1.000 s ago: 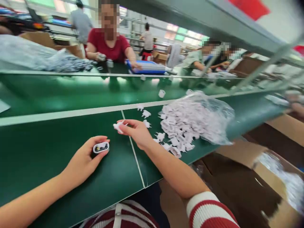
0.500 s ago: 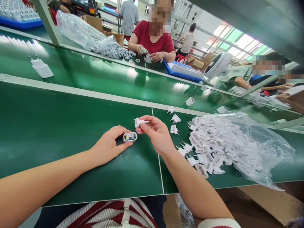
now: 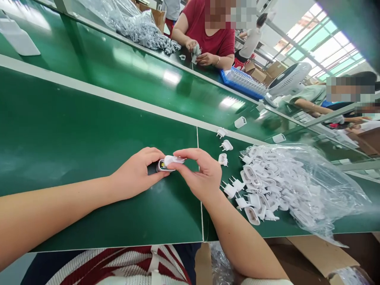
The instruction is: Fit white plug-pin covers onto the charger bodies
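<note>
My left hand (image 3: 137,173) grips a small white charger body (image 3: 162,166) whose open end shows a circuit board, just above the green table (image 3: 74,150). My right hand (image 3: 202,174) pinches a white plug cap (image 3: 173,160) with metal pins and holds it against the open end of the charger body. The two hands meet over the seam between two table panels. A pile of white plug caps (image 3: 255,190) spills out of a clear plastic bag (image 3: 305,186) to the right of my right hand.
Loose plug caps (image 3: 226,145) lie beyond my right hand. A green conveyor belt (image 3: 133,75) runs behind, carrying a white charger (image 3: 18,38). Across it a person in red (image 3: 212,31) handles parts beside a blue tray (image 3: 242,82) and a fan (image 3: 289,81). Cardboard boxes (image 3: 323,257) sit lower right.
My right hand has brought the plug cap left onto the charger body in my left hand. The view has tilted and shifted left along the table.
</note>
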`<state>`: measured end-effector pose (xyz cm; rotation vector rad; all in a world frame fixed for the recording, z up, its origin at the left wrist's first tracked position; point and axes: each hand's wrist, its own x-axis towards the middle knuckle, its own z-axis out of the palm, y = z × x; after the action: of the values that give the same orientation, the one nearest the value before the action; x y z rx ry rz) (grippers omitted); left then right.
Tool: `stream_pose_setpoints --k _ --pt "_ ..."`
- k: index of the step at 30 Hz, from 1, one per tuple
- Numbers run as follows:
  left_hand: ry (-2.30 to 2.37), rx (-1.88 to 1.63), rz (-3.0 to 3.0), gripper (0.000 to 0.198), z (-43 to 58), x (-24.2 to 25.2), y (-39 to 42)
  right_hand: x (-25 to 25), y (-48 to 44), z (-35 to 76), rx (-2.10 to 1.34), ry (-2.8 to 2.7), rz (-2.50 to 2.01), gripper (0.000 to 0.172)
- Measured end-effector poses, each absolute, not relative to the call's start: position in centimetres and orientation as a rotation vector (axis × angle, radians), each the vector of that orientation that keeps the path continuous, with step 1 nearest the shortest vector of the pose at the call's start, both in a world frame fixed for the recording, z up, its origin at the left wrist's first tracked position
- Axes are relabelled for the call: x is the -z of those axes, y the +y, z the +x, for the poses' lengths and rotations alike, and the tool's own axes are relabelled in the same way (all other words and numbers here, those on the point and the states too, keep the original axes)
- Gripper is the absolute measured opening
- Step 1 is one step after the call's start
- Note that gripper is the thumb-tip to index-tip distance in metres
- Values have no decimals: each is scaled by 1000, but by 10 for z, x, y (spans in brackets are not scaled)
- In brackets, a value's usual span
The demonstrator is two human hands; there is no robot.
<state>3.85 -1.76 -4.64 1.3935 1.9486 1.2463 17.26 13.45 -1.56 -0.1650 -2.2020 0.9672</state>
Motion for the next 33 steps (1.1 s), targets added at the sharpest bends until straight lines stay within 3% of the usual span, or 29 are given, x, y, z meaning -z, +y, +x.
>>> stream_pose_setpoints --k 2,6,33 --pt "1938 -1262 1407 26 38 47 -17 14 133 171 -899 -2304 -60 16" --pt "1917 -1271 1413 25 36 46 -17 12 134 171 -909 -2446 -31 25" --pt "1914 -1297 1391 22 38 48 -17 10 123 173 -674 -2488 -77 23"
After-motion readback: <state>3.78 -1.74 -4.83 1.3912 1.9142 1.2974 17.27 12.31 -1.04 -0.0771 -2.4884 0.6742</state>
